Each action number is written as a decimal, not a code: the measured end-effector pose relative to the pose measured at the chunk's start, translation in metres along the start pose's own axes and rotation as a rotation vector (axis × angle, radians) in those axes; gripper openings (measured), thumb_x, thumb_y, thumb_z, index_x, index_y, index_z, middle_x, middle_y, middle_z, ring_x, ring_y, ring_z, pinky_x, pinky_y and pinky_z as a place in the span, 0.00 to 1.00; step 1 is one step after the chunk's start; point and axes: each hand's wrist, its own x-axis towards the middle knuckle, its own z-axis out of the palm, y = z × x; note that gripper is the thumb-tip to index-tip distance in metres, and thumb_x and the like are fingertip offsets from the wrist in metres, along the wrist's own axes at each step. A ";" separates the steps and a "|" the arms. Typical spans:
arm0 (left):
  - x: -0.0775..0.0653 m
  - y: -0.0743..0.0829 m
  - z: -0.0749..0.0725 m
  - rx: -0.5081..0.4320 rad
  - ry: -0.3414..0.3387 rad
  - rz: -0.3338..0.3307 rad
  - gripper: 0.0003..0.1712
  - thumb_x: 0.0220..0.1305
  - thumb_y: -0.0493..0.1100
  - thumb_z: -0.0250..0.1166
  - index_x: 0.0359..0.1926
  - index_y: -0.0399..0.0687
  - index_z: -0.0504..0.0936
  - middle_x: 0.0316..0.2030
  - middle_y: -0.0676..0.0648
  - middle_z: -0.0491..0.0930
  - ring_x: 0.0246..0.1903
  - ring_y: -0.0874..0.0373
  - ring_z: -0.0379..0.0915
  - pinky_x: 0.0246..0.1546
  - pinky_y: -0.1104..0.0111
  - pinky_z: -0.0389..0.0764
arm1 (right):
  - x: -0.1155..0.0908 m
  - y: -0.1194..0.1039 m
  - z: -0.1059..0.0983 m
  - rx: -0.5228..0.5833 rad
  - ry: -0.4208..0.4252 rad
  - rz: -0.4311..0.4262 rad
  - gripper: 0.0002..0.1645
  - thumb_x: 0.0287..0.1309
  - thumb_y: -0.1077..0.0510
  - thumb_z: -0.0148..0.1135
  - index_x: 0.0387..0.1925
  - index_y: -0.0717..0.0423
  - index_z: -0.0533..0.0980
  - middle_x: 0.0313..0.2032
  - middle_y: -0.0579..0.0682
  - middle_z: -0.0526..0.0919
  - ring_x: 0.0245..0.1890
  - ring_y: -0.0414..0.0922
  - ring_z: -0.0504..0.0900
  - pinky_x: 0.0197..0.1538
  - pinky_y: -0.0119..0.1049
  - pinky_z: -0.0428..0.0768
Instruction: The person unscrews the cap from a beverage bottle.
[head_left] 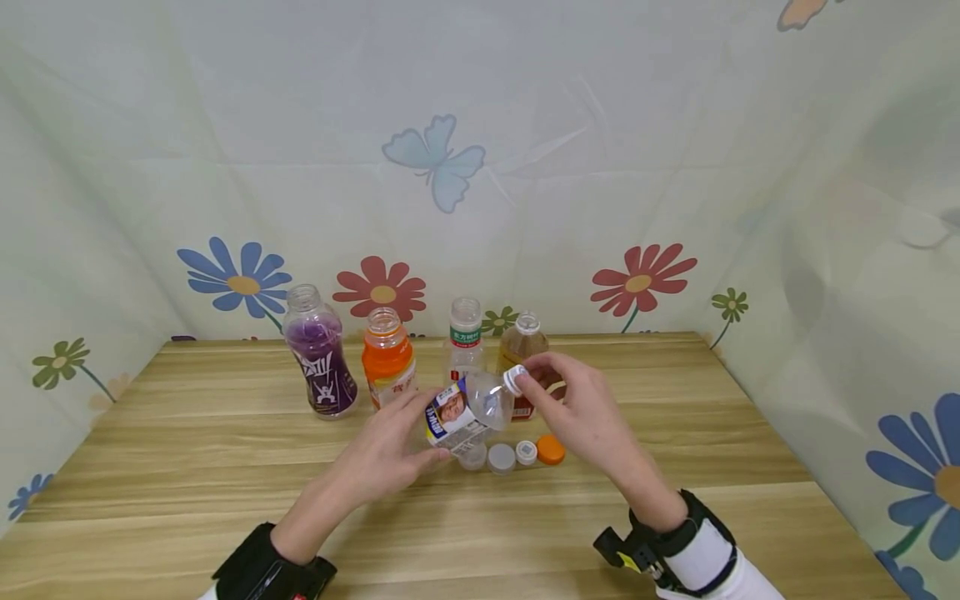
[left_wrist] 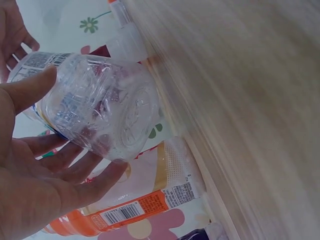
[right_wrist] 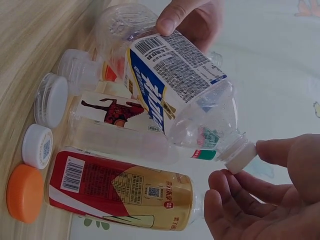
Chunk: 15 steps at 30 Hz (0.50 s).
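A clear plastic bottle point(head_left: 491, 402) with a blue and white label hangs tilted above the table, its neck toward the right. My left hand point(head_left: 393, 446) holds its lower body, thumb on one side and fingers on the other. The thumb and fingers of my right hand point(head_left: 581, 408) pinch the white cap point(right_wrist: 241, 158) at the bottle's mouth. Behind the bottle stand a clear bottle with a green-banded label point(head_left: 466, 333) and a bottle of amber drink point(right_wrist: 125, 190) with a red and gold label.
An uncapped purple bottle point(head_left: 321, 358) and an uncapped orange bottle point(head_left: 386, 354) stand at the left. Several loose caps lie in a row before the bottles, among them an orange cap point(head_left: 551, 450) and a grey-white cap point(head_left: 501, 458). A flower-printed cloth point(head_left: 510, 208) hangs behind the wooden table point(head_left: 225, 467).
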 end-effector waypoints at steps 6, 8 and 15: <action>0.000 0.000 0.000 0.004 -0.003 -0.009 0.44 0.59 0.48 0.78 0.73 0.42 0.69 0.70 0.40 0.70 0.72 0.36 0.58 0.69 0.39 0.60 | -0.001 0.000 -0.001 -0.012 -0.007 -0.049 0.13 0.69 0.58 0.66 0.52 0.59 0.81 0.39 0.46 0.83 0.39 0.45 0.80 0.42 0.38 0.84; 0.000 0.000 0.000 0.005 -0.003 -0.010 0.44 0.59 0.48 0.78 0.73 0.42 0.69 0.70 0.40 0.70 0.73 0.36 0.57 0.69 0.39 0.60 | -0.001 0.000 -0.001 -0.019 -0.012 -0.076 0.14 0.69 0.59 0.66 0.53 0.60 0.81 0.40 0.46 0.83 0.40 0.46 0.80 0.42 0.38 0.84; 0.000 -0.001 0.001 0.005 -0.005 -0.006 0.44 0.60 0.48 0.78 0.73 0.44 0.69 0.71 0.40 0.69 0.73 0.36 0.56 0.69 0.39 0.59 | -0.001 0.000 -0.001 -0.014 -0.024 -0.141 0.17 0.66 0.66 0.66 0.55 0.64 0.79 0.45 0.50 0.84 0.44 0.48 0.82 0.46 0.45 0.86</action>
